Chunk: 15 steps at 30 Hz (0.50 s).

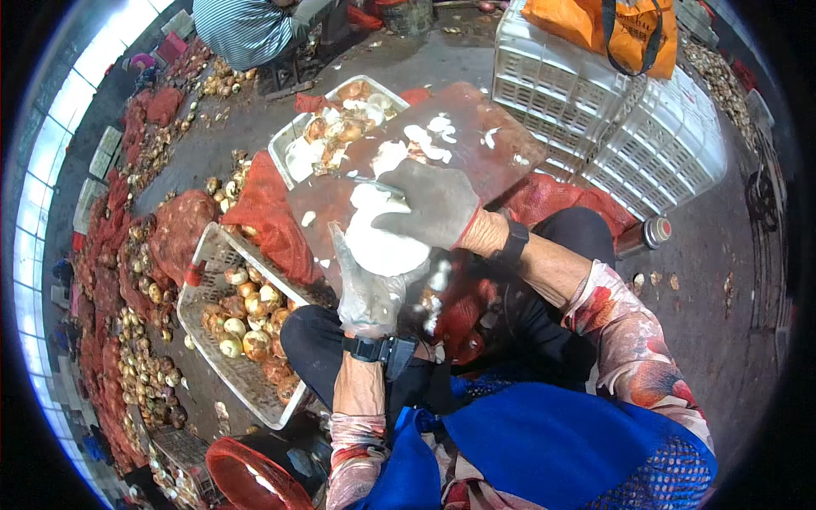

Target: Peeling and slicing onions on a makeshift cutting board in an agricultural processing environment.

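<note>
Concrete floor all around, strewn with loose onions; red mesh sacks slumped along the left, bright windows beyond, a co-worker in a striped top at upper left. At centre, a reddish-brown board scattered with white scraps, a scrap crate just beside; by the left knee, a white crate of onions.

Over the board's near side, between both hands, white onion flesh, washed out by glare; one bulb or several, impossible to tell. Left hand, clear-gloved, cupped around its lower left; right hand, grey-gloved, lying across its upper right, tightness of grip unclear. Near the right fingertips, a thin dark edge, perhaps a knife. Best to keep the left fingers clear of any edge, support firmly without squeezing, and work low over the board.
</note>
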Motion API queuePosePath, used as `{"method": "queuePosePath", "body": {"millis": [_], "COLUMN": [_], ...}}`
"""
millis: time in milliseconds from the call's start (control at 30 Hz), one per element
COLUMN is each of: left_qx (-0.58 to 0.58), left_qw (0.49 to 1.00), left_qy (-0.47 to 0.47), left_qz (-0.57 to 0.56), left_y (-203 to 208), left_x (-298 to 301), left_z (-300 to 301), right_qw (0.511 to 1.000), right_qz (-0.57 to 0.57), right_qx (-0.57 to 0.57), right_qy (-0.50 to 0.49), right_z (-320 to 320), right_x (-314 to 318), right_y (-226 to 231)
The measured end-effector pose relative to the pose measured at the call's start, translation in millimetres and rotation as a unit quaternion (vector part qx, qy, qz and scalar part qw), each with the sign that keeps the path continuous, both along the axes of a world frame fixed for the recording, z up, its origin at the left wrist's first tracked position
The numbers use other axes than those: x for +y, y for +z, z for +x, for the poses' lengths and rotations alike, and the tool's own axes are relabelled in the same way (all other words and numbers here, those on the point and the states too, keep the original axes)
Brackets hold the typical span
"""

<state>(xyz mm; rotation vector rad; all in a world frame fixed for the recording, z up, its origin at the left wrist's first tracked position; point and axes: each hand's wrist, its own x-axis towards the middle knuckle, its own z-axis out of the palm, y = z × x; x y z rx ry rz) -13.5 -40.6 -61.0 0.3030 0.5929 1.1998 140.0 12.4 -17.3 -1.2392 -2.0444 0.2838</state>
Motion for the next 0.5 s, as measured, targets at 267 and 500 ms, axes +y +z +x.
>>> {"method": "queuePosePath", "body": {"millis": [267, 500], "left_qx": [0.02, 0.033], "left_qw": [1.0, 0.997], "left_qy": [0.001, 0.075], "left_qz": [-0.016, -0.015], "left_y": [0.4, -14.9], "left_x": [-4.1, 10.6], "left_z": [1.4, -13.7], "right_qw": [0.989, 0.948], "right_qz": [0.023, -0.298], "right_qx": [-0.097, 0.09], "right_qy": [0.105, -0.063], "right_z": [0.1, 10.4], "right_x": [8.1, 39.1], "right_y": [4.6, -22.5]}}
